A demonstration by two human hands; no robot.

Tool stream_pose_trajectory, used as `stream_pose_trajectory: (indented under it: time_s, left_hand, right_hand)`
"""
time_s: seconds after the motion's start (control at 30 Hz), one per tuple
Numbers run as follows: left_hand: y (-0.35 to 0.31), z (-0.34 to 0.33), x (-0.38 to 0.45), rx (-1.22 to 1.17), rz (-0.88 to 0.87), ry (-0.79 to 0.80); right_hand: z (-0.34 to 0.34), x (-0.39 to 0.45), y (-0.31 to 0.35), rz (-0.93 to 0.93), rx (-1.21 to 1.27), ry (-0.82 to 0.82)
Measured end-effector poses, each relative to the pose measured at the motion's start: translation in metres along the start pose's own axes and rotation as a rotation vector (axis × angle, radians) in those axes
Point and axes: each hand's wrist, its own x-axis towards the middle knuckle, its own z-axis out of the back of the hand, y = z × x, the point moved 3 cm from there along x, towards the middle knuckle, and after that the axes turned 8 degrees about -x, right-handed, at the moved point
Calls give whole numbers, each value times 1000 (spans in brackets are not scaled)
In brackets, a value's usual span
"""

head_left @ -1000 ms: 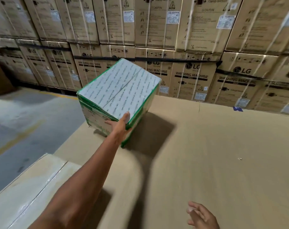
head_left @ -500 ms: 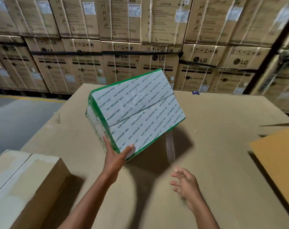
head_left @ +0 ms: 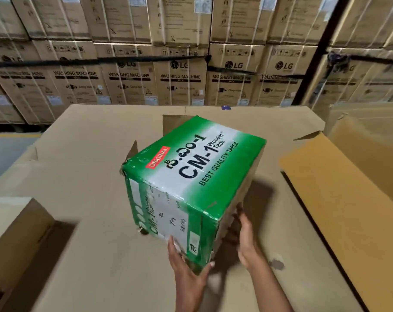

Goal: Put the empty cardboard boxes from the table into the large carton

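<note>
A green and white cardboard box (head_left: 191,176) printed "CM-1 Wonder Tape" is held tilted above the cardboard-covered table (head_left: 90,154), its flaps open on the far side. My left hand (head_left: 186,264) grips its near bottom corner. My right hand (head_left: 245,237) presses flat against its right, shadowed side. At the right edge stands the large brown carton (head_left: 359,154), with one open flap (head_left: 339,199) lying out over the table.
A plain brown box (head_left: 13,233) sits on the table at the near left. Behind the table rises a wall of stacked washing machine cartons (head_left: 179,70). Grey floor (head_left: 4,152) shows at the far left.
The green box has been turned over so its printed side faces up, and brought nearer and to the right. My right hand came up from the table onto its side.
</note>
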Motion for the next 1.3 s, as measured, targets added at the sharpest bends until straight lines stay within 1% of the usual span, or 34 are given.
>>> stream_pose_trajectory:
  time_s: [0.1, 0.17, 0.27, 0.37, 0.43, 0.47, 0.53, 0.6, 0.67, 0.77, 0.87, 0.93, 1.03, 1.13, 1.2, 1.3]
  left_hand:
    - [-2, -18, -25, -128, 28, 77]
    - [-3, -18, -30, -117, 40, 40]
    - [-9, 7, -15, -163, 87, -175]
    - [-35, 51, 25, -250, 39, -418]
    - [-62, 78, 56, -264, 7, -461]
    - [-77, 86, 71, -266, 1, -432]
    - [-101, 95, 95, -263, 21, -274]
    - [-121, 92, 101, -239, 64, -122]
    - [-128, 91, 97, -181, 62, -23]
    - [-134, 96, 87, -163, -3, 35]
    - [-140, 101, 77, -163, -123, 53]
    - [-144, 104, 68, -136, -193, 94]
    - [-152, 110, 55, -53, -253, 177]
    - [-169, 105, 42, 89, -338, 232]
    - [-179, 96, 36, 208, -398, 265]
    - [-195, 72, 23, 428, -555, 350]
  right_hand:
    - [19, -12, 13, 52, -22, 1]
    - [33, -12, 18, 124, -24, 18]
    - [41, -19, 29, 240, -21, 38]
    - [32, -31, 41, 321, -23, 115]
    - [24, -38, 45, 357, -63, 124]
    - [20, -39, 45, 378, -81, 112]
    - [13, -41, 44, 404, -103, 67]
    - [11, -41, 43, 398, -127, 21]
    - [12, -43, 44, 379, -119, 11]
    - [17, -45, 43, 346, -105, 12]
    - [28, -50, 42, 295, -69, 24]
    - [40, -52, 41, 269, -59, 18]
    - [61, -54, 26, 175, -7, -50]
    - [81, -55, 14, 97, 96, -59]
    - [97, -50, 10, 81, 168, -9]
    - [123, -42, -1, 26, 206, -31]
